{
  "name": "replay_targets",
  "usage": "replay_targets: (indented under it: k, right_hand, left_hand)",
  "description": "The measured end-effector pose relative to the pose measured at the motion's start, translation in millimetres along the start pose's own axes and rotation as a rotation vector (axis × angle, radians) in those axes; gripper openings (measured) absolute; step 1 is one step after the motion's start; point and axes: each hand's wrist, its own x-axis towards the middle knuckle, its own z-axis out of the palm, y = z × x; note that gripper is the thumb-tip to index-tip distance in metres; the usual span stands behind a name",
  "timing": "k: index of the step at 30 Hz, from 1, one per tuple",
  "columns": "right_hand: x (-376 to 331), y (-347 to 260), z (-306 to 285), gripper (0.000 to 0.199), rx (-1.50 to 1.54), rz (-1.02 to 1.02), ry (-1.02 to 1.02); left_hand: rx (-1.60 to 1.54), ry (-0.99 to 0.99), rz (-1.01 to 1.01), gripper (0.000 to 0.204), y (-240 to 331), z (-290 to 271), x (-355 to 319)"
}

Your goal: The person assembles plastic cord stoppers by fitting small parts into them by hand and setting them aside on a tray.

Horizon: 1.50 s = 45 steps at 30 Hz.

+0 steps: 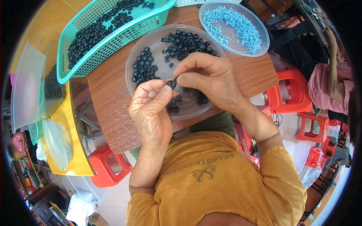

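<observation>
My left hand (pixel 152 107) pinches a round black bead-like piece (pixel 171 84) between thumb and fingers, its hole facing up. Close against it, my right hand (pixel 205 77) has its thumb and forefinger pressed together on a small black part, mostly hidden by the fingertips. Both hands are over a round clear plastic tray (pixel 131 56) on the brown table. Round black pieces (pixel 143 66) are gathered at the tray's left side. Smaller black parts (pixel 184 42) are heaped at its far side, and several black pieces (pixel 174 102) lie near my hands.
A green plastic basket (pixel 113 40) full of black pieces stands at the far left. A round clear container (pixel 265 37) of small blue-and-silver pieces sits at the far right. Red stools (pixel 288 94) stand right of the brown table (pixel 109 109). Another person's arm (pixel 333 71) shows at the right.
</observation>
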Motion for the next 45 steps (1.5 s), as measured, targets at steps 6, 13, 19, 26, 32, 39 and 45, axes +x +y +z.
replay_targets:
  k: [6,13,19,26,32,39,45]
  right_hand:
    - [-5,3,-3,0.013,-0.094,-0.123,-0.020]
    - [-10,-7,-1,0.011,-0.091,-0.057,0.036]
    - [-10,-2,-9,0.013,-0.273,-0.252,-0.034]
    - [-10,0,-9,0.014,-0.345,-0.328,-0.005]
    - [-16,7,-2,0.020,-0.600,-0.563,0.127]
    - [-20,14,5,0.028,-0.686,-0.721,0.226]
    - [-17,23,5,0.029,-0.742,-0.835,0.292]
  left_hand:
    - [-0.001,-0.014,0.002,0.016,-3,2,-3]
    - [0.049,0.003,0.011,0.016,-4,6,-4]
    - [0.051,0.001,-0.010,0.017,-6,8,-7]
    - [-0.017,-0.008,-0.064,0.015,-10,7,-5]
    - [-0.038,0.026,-0.135,0.013,-9,8,-4]
    - [-0.051,0.072,-0.156,0.014,-9,13,-1]
    - [-0.126,0.052,-0.222,0.015,-8,17,-4]
